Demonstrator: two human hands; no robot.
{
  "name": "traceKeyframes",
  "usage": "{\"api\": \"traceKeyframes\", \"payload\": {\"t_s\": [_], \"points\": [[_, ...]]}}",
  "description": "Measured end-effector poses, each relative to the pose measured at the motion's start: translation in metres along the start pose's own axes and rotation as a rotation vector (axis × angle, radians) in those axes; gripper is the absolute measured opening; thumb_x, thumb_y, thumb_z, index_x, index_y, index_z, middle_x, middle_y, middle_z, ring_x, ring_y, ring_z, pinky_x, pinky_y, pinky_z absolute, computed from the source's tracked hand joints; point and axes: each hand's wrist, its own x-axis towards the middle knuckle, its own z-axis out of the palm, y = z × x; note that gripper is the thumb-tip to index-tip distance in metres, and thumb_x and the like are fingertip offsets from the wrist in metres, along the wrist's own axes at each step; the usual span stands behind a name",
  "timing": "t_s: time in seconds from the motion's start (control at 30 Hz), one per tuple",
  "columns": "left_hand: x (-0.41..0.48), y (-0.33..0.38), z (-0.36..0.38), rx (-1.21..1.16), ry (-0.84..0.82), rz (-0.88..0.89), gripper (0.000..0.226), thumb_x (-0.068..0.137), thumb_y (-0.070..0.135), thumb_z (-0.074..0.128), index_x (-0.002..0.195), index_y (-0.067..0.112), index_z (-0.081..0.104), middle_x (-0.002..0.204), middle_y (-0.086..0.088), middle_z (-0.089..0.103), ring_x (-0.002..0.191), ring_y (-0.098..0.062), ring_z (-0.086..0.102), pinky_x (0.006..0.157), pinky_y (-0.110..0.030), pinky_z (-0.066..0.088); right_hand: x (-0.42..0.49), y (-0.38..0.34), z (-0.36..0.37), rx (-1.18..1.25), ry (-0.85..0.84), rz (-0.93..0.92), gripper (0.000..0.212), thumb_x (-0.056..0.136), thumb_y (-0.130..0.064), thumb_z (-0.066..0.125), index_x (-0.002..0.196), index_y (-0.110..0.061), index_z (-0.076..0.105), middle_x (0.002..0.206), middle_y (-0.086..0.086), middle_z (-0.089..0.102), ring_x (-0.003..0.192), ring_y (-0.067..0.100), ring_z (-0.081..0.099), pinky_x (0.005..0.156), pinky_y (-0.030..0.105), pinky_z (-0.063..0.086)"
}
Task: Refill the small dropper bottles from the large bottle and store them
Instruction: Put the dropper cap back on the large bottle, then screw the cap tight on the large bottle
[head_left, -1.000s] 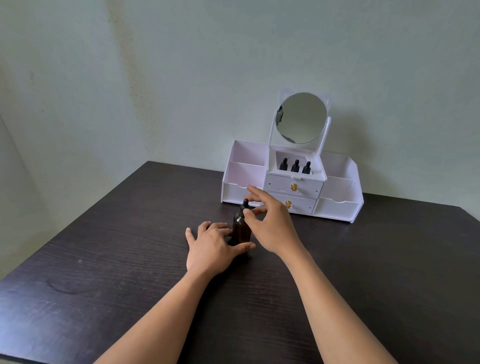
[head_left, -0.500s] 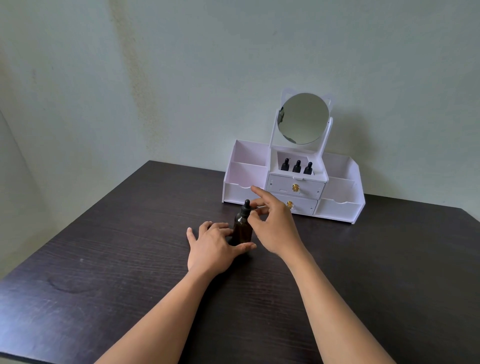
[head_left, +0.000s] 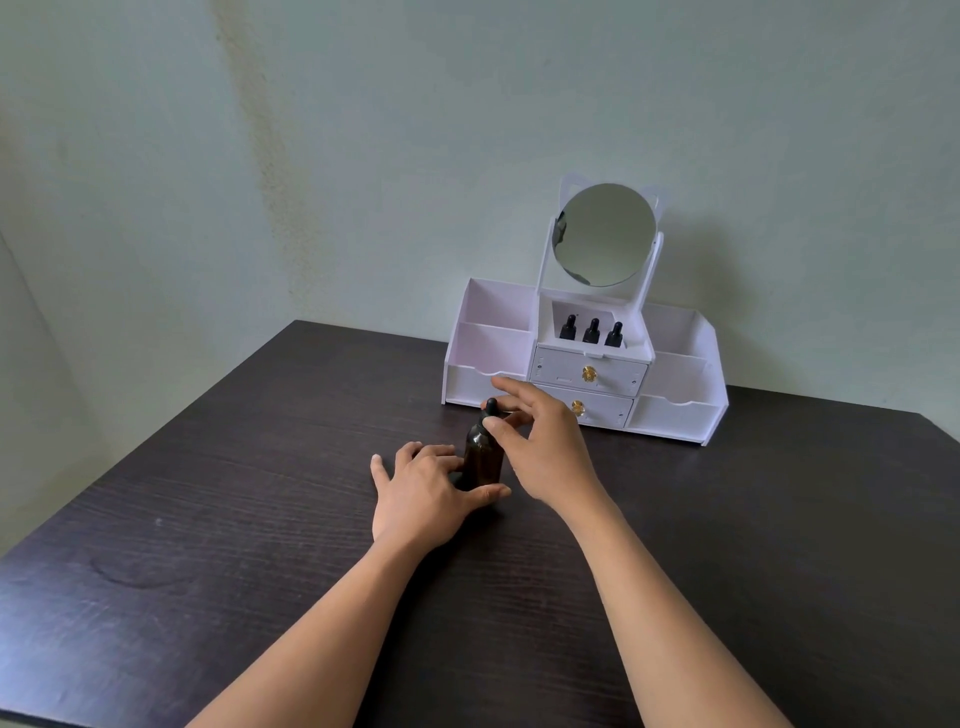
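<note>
Not much moves over the last second, honestly. The large bottle (head_left: 483, 460) sits in the same spot near the middle of the surface (head_left: 234, 519). The left hand (head_left: 421, 499) stays wrapped round its base from 8 o'clock, thumb across the near side and fingers (head_left: 431, 454) curled against the left side.

The only real change is up top. The right hand (head_left: 550, 452), coming in from 4 o'clock, shuffles its pinch a little round the black dropper cap (head_left: 491, 408). Its thumb sits on the collar and the index finger sticks out past the tip toward 11 o'clock. That reads to me like a re-grip between twists, so the cap is getting unscrewed but it's still on. No refilling yet.

The large bottle stands upright, base flat on the surface, long axis vertical and dropper tip pointing straight up.

The three small dropper bottles (head_left: 591, 331) haven't budged either. They stand caps up in the middle top compartment of the white organizer (head_left: 483, 358), under the round mirror (head_left: 605, 234). That's at 1 o'clock from the big one and well apart from it.
</note>
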Motion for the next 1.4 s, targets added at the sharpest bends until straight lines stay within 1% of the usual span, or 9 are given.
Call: {"api": "traceKeyframes", "payload": {"t_s": [0.17, 0.3, 0.4, 0.5, 0.6, 0.8, 1.0, 1.07, 1.4], "points": [[0.002, -0.002, 0.002, 0.005, -0.014, -0.007, 0.098, 0.064, 0.099, 0.036, 0.131, 0.034, 0.063, 0.149, 0.019, 0.045, 0.147, -0.015, 0.017, 0.118, -0.061, -0.003, -0.001, -0.001, 0.000, -0.010, 0.016, 0.009, 0.048, 0.090, -0.022, 0.072, 0.136, -0.027, 0.057, 0.113, -0.012, 0.070, 0.102, 0.003, 0.063, 0.100, 0.029, 0.049], [0.000, 0.000, 0.000, 0.001, -0.015, -0.010, 0.098, 0.065, 0.097, 0.039, 0.135, 0.032, 0.060, 0.150, 0.018, 0.045, 0.148, -0.015, 0.017, 0.119, -0.061, -0.002, 0.006, 0.001, -0.002, 0.104, -0.180, 0.053, 0.059, 0.098, -0.019, 0.061, 0.151, -0.031, 0.038, 0.130, -0.016, 0.065, 0.122, 0.001, 0.056, 0.107, 0.023, 0.039], [-0.001, 0.001, -0.001, 0.004, -0.014, -0.005, 0.094, 0.067, 0.095, 0.041, 0.134, 0.033, 0.061, 0.150, 0.017, 0.045, 0.148, -0.016, 0.018, 0.119, -0.061, -0.002, 0.009, 0.005, -0.001, 0.176, -0.226, 0.081, 0.053, 0.100, -0.015, 0.058, 0.149, -0.029, 0.042, 0.123, -0.016, 0.069, 0.122, 0.004, 0.058, 0.104, 0.020, 0.039], [-0.001, 0.001, -0.002, -0.002, -0.014, -0.007, 0.093, 0.068, 0.094, 0.043, 0.134, 0.032, 0.060, 0.150, 0.017, 0.045, 0.148, -0.016, 0.017, 0.119, -0.061, -0.002, 0.009, 0.006, 0.001, 0.186, -0.156, 0.071, 0.042, 0.095, -0.016, 0.065, 0.135, -0.025, 0.058, 0.114, -0.013, 0.073, 0.117, 0.003, 0.061, 0.098, 0.017, 0.043], [-0.001, 0.001, 0.000, -0.007, -0.019, -0.011, 0.093, 0.068, 0.093, 0.044, 0.134, 0.030, 0.061, 0.150, 0.016, 0.044, 0.148, -0.015, 0.016, 0.119, -0.060, -0.003, 0.008, 0.011, 0.007, 0.193, -0.024, 0.058, 0.033, 0.085, -0.021, 0.077, 0.117, -0.025, 0.069, 0.104, -0.009, 0.075, 0.103, 0.001, 0.067, 0.096, 0.028, 0.052], [0.001, -0.003, 0.003, -0.001, -0.010, 0.002, 0.096, 0.064, 0.097, 0.038, 0.131, 0.032, 0.063, 0.149, 0.018, 0.045, 0.147, -0.014, 0.017, 0.119, -0.061, -0.002, 0.007, 0.011, 0.019, 0.205, 0.173, 0.054, 0.026, 0.072, -0.023, 0.088, 0.091, -0.022, 0.070, 0.087, -0.008, 0.074, 0.084, 0.003, 0.069, 0.083, 0.031, 0.058], [-0.002, 0.001, 0.000, 0.000, -0.010, 0.004, 0.094, 0.068, 0.093, 0.038, 0.135, 0.031, 0.059, 0.149, 0.017, 0.045, 0.148, -0.015, 0.016, 0.119, -0.060, -0.003, 0.002, 0.012, 0.018, 0.090, 0.071, 0.108, 0.066, 0.073, -0.043, 0.084, 0.133, -0.033, 0.056, 0.108, -0.016, 0.067, 0.105, 0.000, 0.059, 0.095, 0.020, 0.043], [-0.002, 0.002, 0.000, -0.006, 0.005, 0.014, 0.085, 0.069, 0.091, 0.039, 0.130, 0.037, 0.062, 0.145, 0.017, 0.049, 0.147, -0.015, 0.019, 0.119, -0.061, -0.002, -0.002, 0.015, 0.013, -0.048, -0.005, 0.143, 0.077, 0.069, -0.055, 0.081, 0.137, -0.037, 0.049, 0.115, -0.021, 0.061, 0.113, 0.001, 0.052, 0.105, 0.032, 0.038], [-0.003, 0.001, 0.001, -0.003, 0.020, 0.011, 0.077, 0.067, 0.089, 0.051, 0.126, 0.039, 0.061, 0.146, 0.015, 0.047, 0.147, -0.016, 0.019, 0.119, -0.061, -0.004, -0.005, 0.021, 0.011, -0.283, -0.027, 0.185, 0.052, 0.072, -0.057, 0.076, 0.116, -0.034, 0.062, 0.105, -0.018, 0.065, 0.103, 0.007, 0.058, 0.101, 0.039, 0.038]]}}
